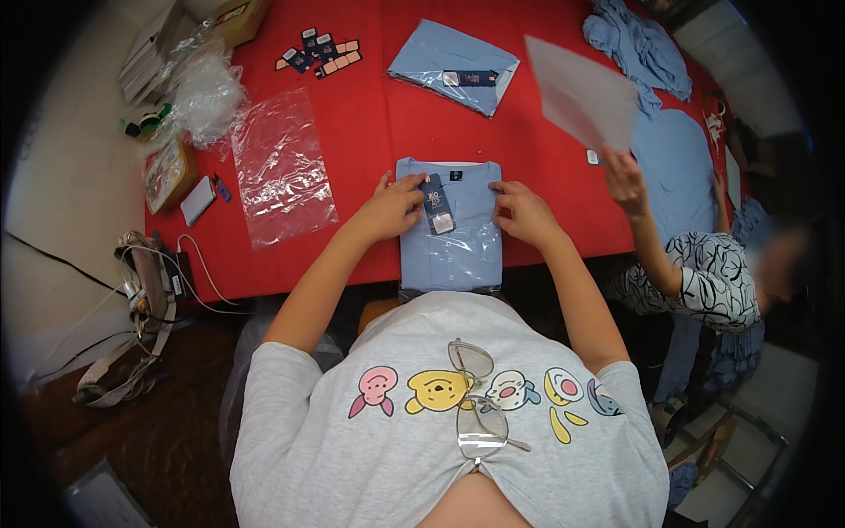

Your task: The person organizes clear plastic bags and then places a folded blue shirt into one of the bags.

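Observation:
A folded light blue shirt [466, 251] lies in a clear plastic bag at the table's near edge, its collar end away from me. A dark blue hang tag [437, 207] rests on its front. My left hand [398, 209] is closed at the shirt's upper left edge, fingertips beside the tag. On the opposite edge, my right hand [523, 214] pinches the bagged shirt between thumb and fingers. Another bagged blue shirt [458, 63] with a tag lies farther back. An empty clear bag [283, 172] is spread flat to the left.
At right, a co-worker's hand [624, 182] holds up a translucent sheet [583, 92] over blue garments [673, 158]. Crumpled plastic bags [204, 97], a phone [199, 201] and a yellowish box [170, 179] sit at left. Several tags [319, 53] lie at the back of the red table [370, 123].

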`<state>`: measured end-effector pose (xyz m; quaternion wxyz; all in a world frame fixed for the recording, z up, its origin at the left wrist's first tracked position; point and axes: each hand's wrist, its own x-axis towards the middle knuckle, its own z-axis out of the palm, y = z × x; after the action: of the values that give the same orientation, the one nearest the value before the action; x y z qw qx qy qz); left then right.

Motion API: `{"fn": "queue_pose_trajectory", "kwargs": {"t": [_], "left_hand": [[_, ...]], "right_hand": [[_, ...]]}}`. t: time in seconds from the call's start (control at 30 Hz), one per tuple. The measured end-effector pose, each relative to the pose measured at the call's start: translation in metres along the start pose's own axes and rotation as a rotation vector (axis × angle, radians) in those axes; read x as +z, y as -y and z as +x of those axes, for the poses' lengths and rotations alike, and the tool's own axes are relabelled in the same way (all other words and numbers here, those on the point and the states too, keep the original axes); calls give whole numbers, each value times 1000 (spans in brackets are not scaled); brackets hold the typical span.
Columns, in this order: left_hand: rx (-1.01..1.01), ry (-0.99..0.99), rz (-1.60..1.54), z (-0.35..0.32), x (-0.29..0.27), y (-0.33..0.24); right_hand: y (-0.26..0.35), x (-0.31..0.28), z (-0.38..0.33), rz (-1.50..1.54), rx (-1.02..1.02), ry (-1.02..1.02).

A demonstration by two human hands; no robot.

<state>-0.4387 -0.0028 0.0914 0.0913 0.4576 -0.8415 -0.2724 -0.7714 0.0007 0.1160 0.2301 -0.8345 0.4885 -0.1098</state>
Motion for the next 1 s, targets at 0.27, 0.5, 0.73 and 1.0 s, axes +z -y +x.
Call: {"fn": "queue_pose_trajectory", "kwargs": {"t": [0.27, 0.5, 0.73, 1.0], "left_hand": [[-58, 80, -535, 10, -1, -9], [-82, -107, -149, 11, 0, -1], [-53, 124, 72, 36, -13, 25], [-163, 119, -742, 46, -18, 64]], "right_hand": [[-9, 7, -3, 96, 94, 52], [-12, -3, 12, -46, 17, 75], [-30, -8, 45, -2, 49, 160], [-51, -14, 68, 601, 310, 245]]}}
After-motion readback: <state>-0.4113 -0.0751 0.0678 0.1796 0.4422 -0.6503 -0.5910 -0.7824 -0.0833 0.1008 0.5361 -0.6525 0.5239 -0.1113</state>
